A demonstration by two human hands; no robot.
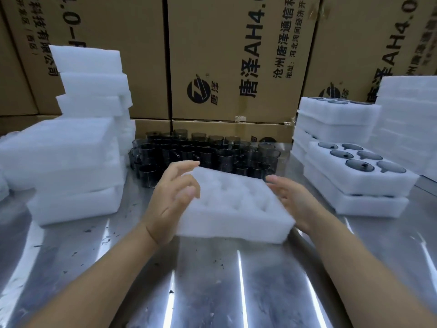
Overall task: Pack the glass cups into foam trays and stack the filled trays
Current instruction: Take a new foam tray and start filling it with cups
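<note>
Step in hand, as judged: an empty foam tray (234,207) is being set in place for loading; it lies tilted on the steel table (212,287), directly in front of the person, its round pockets facing up and all vacant. The left hand (173,197) grips the tray's left edge, fingers (186,183) curled over the rim; the right hand (289,200) lies flat against the right edge, its fingers extended and steadying rather than clamped.

The glass cups (201,153), dark-tinted, stand massed on the table just behind the tray, unpacked; none is in either hand.

Containers: at right, a stack of filled trays (354,183), the top one showing six cups seated one to a pocket; taller stacks behind it, contents mostly hidden. At left, piles of blank foam trays (71,159), apparently empty. Cardboard cartons (236,55) line the back.

Next move, as judged: settle the tray flat, release it, then reach for cups and seat each squarely in a pocket; glass calls for a gentle press.
</note>
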